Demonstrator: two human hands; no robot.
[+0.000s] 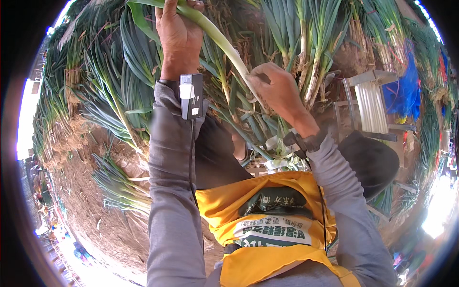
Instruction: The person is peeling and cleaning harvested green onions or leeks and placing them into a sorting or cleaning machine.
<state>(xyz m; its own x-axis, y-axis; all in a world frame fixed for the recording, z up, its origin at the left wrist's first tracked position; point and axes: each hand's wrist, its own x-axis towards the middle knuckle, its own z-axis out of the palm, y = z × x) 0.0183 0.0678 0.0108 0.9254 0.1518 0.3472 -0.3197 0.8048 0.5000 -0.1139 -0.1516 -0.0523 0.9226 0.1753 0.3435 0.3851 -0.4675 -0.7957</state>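
- Across the ground around me, heaps of green onions wait with roots and dirt on; cleaned white stalks fill a metal rack, so I judge much work remains.
- Between my hands, one green onion stalk stretches.
- Left hand is clamped on its green top.
- Right hand is closed around its white shank, fingers pinching.

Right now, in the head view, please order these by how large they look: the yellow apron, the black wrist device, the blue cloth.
1. yellow apron, by far the largest, though it is nearest the camera.
2. blue cloth.
3. black wrist device, the smallest.
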